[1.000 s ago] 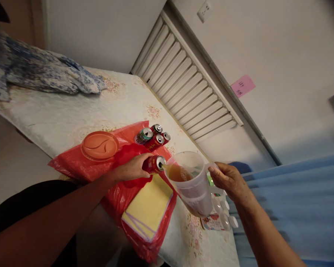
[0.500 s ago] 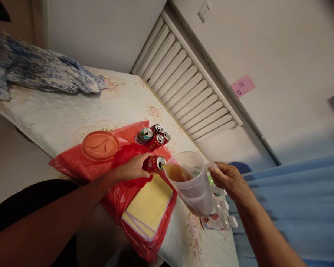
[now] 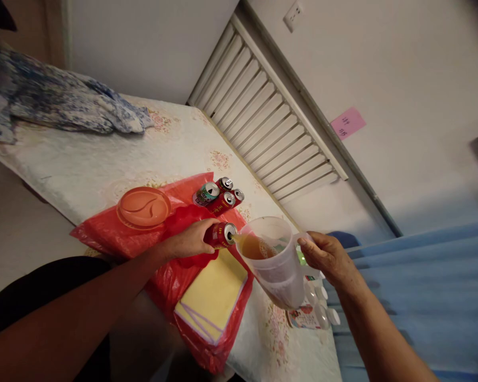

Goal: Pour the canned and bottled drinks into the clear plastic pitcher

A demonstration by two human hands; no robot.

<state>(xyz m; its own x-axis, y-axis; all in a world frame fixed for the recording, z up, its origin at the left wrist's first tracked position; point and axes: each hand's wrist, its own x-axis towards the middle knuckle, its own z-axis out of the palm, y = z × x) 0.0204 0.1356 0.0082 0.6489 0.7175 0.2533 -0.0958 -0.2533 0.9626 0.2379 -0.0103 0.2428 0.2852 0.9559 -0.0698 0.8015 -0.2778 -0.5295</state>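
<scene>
My left hand point(image 3: 193, 240) is wrapped round a red drink can point(image 3: 222, 235), whose open top meets the mouth of a clear plastic pitcher point(image 3: 279, 273). The pitcher is tilted towards the can. A thin yellowish stream runs between the two, and brown liquid with some bubbles lies inside the pitcher. Closed on the pitcher's handle is my right hand point(image 3: 329, 260). Below my left hand sits a red scalloped bowl point(image 3: 187, 217), partly hidden by it. A folded yellow cloth point(image 3: 217, 294) lies just in front of the bowl.
Several opened cans point(image 3: 224, 200) stand together behind the bowl. An orange lid point(image 3: 144, 207) rests on the red plastic sheet point(image 3: 99, 225) at left. Clear bottles point(image 3: 316, 307) stand behind the pitcher. A radiator point(image 3: 271, 116) lines the wall; blue-white fabric point(image 3: 71, 101) lies on the floral-covered table point(image 3: 83, 159).
Almost nothing differs. Both hands, the can and the pitcher keep their places, and the stream of liquid still runs between can and pitcher.
</scene>
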